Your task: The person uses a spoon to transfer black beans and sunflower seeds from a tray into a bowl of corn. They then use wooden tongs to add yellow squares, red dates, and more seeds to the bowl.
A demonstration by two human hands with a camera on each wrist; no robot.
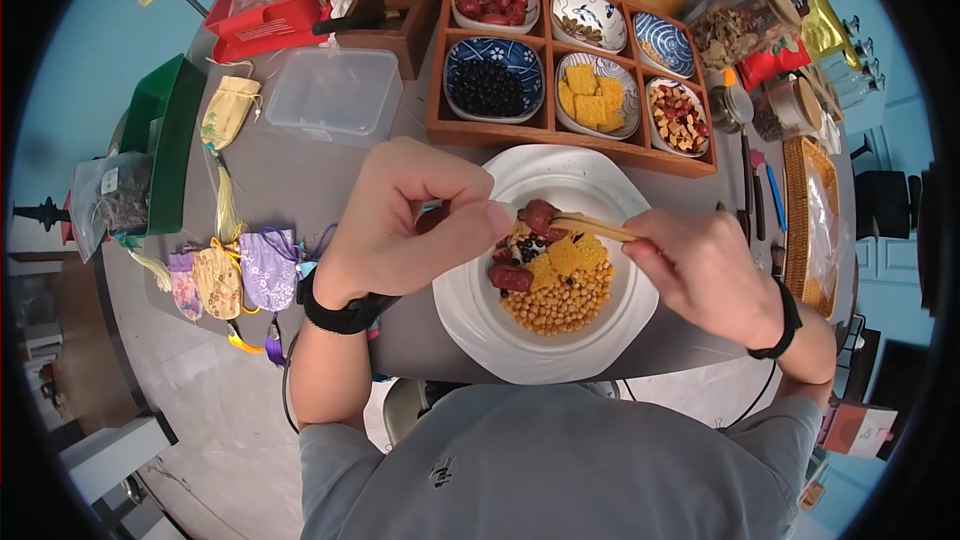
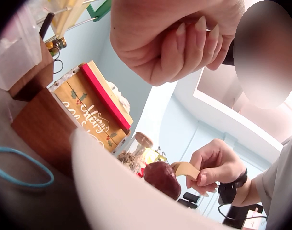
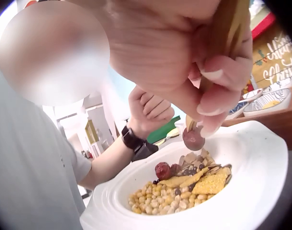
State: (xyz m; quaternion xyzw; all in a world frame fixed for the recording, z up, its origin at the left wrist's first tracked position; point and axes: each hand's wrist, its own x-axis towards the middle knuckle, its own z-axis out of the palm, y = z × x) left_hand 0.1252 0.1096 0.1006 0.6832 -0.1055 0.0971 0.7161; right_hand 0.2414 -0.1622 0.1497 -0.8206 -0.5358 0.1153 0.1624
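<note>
Head view: right hand [image 1: 700, 265] clamped on wooden tongs [image 1: 597, 229]; tong tips grip a red date [image 1: 541, 218], held over the white bowl [image 1: 462, 315]; left hand [image 1: 420, 202] curled beside it, thumb tip near the date; bowl has yellow beans [image 1: 558, 308], yellow squares [image 1: 566, 256], black beans and a loose date [image 1: 511, 277]; wooden tray [image 1: 437, 75] with small filled dishes sits just beyond.

Left wrist view: left fingers folded in toward the palm, bunched together; inside of the fist hidden, can't tell if it contains anything; held date shows above the pale bowl rim, right hand pinching the tongs; blue cord [image 2: 43, 183] at the side.

Right wrist view: fingers pressed round the tongs; date hangs from the tips above the bowl contents; left hand in a fist behind, black wristband [image 3: 131, 138] on that wrist.
</note>
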